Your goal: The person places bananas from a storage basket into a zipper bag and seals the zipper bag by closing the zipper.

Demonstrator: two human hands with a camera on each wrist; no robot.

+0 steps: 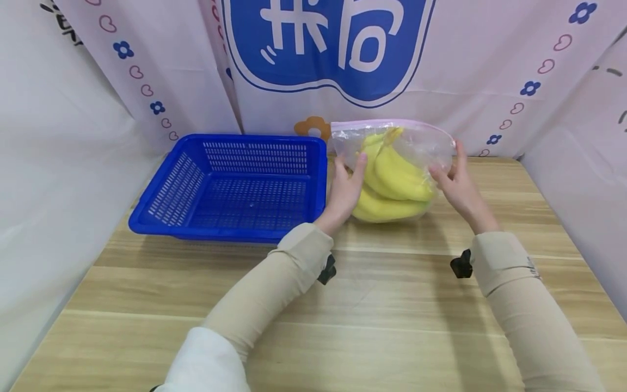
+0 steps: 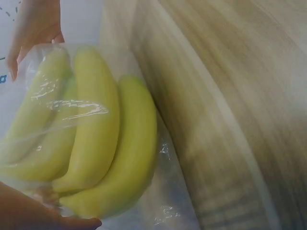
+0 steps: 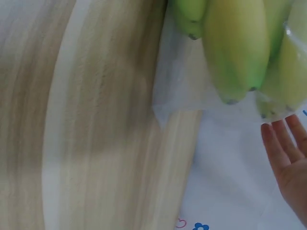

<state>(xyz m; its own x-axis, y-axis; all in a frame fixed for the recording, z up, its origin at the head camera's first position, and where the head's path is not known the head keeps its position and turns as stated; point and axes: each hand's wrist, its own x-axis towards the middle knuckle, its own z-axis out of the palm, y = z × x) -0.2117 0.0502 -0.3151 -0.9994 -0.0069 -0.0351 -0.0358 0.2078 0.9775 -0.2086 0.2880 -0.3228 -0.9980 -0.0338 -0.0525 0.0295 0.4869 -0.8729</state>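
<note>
Nearest the viewer, two beige sleeves reach forward over the wooden table (image 1: 392, 326), each with a small black clip at the wrist. Beyond them the left hand (image 1: 345, 190) lies flat against the left side of a clear zip bag (image 1: 431, 144), fingers straight and pressed together, while the right hand (image 1: 458, 182) meets the bag's right side with its fingers bent in at the plastic; whether they actually pinch the film cannot be told from here. The bag stands on the table just right of the blue basket (image 1: 235, 185), its pink zip strip at the top, and holds a bunch of bananas (image 1: 392, 179) whose weight sits low. In the left wrist view the plastic is loose and crinkled round the fruit. The likely trouble is that slack film: palms pressing on slippery plastic could let the heavy bunch slide or tip the bag over, and squeezing harder to stop that might bruise the fruit. If the zip is not fully sealed, which these views do not settle, tilting could let the bunch slip out. The basket's rim stands close on the left and could catch the bag on a low sideways move. The table is pale laminate with a plank pattern, closed in by white and pink cloth, with a blue and white banner (image 1: 328, 43) behind.
</note>
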